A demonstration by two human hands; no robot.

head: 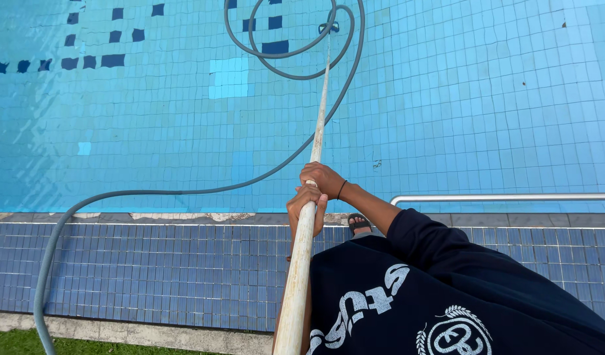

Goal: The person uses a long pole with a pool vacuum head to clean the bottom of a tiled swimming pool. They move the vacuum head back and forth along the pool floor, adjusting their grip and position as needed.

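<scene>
Both your hands are wrapped around the long pale pole (pixel 301 263), which runs up from the bottom edge, past your dark sweatshirt (pixel 447 296), and out over the water. Your left hand (pixel 306 207) grips it lower, fingers curled tight; your right hand (pixel 323 179) clamps just above, touching the left. Below them lies the dark blue tiled pool edge (pixel 151 269). Further out, the pole dips into the pool (pixel 480 98), where the grey hose (pixel 184 192) loops.
</scene>
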